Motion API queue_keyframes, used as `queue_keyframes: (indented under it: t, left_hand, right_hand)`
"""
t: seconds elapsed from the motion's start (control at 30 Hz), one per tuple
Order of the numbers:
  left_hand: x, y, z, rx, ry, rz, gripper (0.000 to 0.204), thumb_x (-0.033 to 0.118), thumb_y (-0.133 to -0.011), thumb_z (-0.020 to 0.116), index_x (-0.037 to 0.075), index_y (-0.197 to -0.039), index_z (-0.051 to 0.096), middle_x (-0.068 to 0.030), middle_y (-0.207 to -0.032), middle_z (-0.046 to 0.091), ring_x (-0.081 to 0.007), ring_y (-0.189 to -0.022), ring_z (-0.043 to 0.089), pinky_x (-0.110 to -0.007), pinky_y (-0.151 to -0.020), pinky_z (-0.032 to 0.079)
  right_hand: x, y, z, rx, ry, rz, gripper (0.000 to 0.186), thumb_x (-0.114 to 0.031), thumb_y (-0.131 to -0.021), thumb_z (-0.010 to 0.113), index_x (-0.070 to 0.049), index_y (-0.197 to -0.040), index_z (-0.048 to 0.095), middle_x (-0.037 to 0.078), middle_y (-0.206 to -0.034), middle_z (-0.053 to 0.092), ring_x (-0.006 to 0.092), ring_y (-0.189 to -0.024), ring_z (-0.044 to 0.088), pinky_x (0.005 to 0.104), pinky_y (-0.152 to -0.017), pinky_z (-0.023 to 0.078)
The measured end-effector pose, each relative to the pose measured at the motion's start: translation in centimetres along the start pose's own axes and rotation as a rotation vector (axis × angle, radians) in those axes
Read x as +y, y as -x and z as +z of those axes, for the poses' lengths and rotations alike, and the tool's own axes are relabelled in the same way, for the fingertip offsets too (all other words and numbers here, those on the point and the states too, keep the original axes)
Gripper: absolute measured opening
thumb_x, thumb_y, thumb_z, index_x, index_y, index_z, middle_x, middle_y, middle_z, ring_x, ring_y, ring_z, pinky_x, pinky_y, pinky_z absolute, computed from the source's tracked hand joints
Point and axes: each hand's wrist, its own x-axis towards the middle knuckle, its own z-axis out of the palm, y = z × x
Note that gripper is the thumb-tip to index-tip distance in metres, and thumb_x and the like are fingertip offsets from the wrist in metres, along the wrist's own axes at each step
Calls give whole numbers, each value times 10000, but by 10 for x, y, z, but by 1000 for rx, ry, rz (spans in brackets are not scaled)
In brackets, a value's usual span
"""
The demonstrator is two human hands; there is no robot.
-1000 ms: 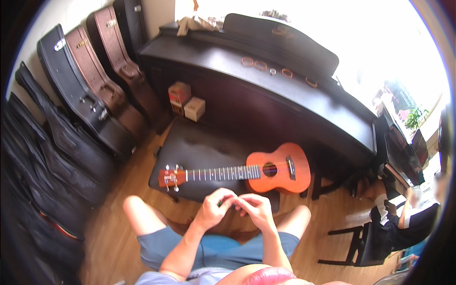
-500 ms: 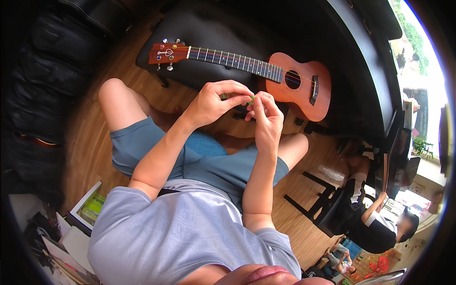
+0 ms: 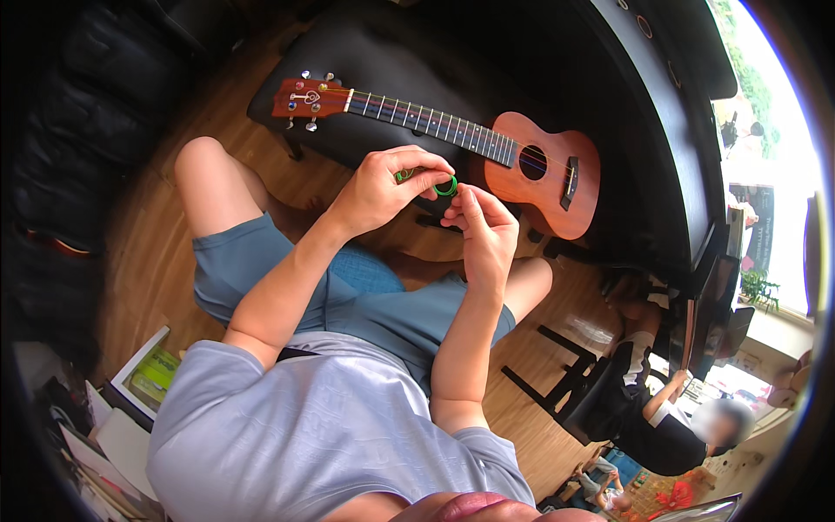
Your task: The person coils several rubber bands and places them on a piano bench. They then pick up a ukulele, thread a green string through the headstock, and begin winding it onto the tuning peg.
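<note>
A small coil of thin green string (image 3: 447, 186) is pinched between the thumb and fingers of my left hand (image 3: 383, 193). Part of the coil shows again behind the left fingers, and the palm side is hidden. Just to its right, my right hand (image 3: 489, 233) has thumb and forefinger pressed together at the coil's lower right edge, seemingly on the string's end. Beyond both hands, a reddish-brown ukulele (image 3: 550, 198) lies face up on a black padded bench (image 3: 374, 65), its headstock to the left and its body to the right.
A large black curved-sided piece of furniture (image 3: 648, 139) rises behind the ukulele. At right a person in black and white (image 3: 652, 435) sits on a black-legged seat (image 3: 557, 374). Black leather seating (image 3: 70, 130) lines the left; a white-edged drawer (image 3: 130, 396) with a green package stands lower left.
My hands have drawn slightly apart, the right one a little lower. More of the green coil now shows between them. The whole view has shifted a little.
</note>
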Motion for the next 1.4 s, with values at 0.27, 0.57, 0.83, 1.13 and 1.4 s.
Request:
queue_keyframes:
  t: [0.27, 0.57, 0.83, 1.13, 1.4]
  left_hand:
    - [1, 1, -3, -46, -41, 18, 141, 72, -985, 737, -7, -1097, 767, -53, -1006, 723, -129, -835, 725, -255, -757, 599]
    - [-8, -1, -1, -14, -114, 169, 135, 17, -974, 723, -14, -1097, 769, -68, -1035, 730, -150, -864, 736, -275, -798, 610]
    - [-9, 0, 6, -14, -49, 74, 153, 73, -973, 752, -6, -1101, 774, -61, -1022, 758, -140, -940, 718, -275, -863, 577]
    - [-12, -1, 6, -51, 146, -73, 215, 176, -989, 763, -3, -1106, 792, -46, -992, 766, -114, -890, 691, -261, -825, 573]
    - [-9, 1, 5, -49, 155, -95, 210, 145, -1002, 744, -14, -1136, 770, -54, -987, 766, -115, -909, 679, -271, -838, 561]
  right_hand:
    - [-3, 2, -3, -40, 146, 11, 161, -79, -992, 745, 54, -1082, 733, 72, -952, 742, 144, -821, 716, 280, -764, 604]
    - [-6, 3, -6, -80, 55, 89, 175, -122, -1001, 747, 29, -1086, 727, 47, -927, 719, 122, -784, 675, 261, -756, 556]
    - [0, 4, 9, -10, 57, -138, 169, -3, -948, 773, 28, -1085, 680, 53, -957, 694, 131, -831, 690, 270, -755, 600]
    - [3, 0, 6, 8, 101, -176, 301, 13, -924, 794, 64, -1205, 697, 104, -1005, 750, 158, -849, 720, 280, -749, 616]
    - [0, 4, 1, -96, 61, -110, 270, -45, -989, 731, 77, -1229, 708, 139, -1060, 762, 173, -857, 728, 307, -779, 629]
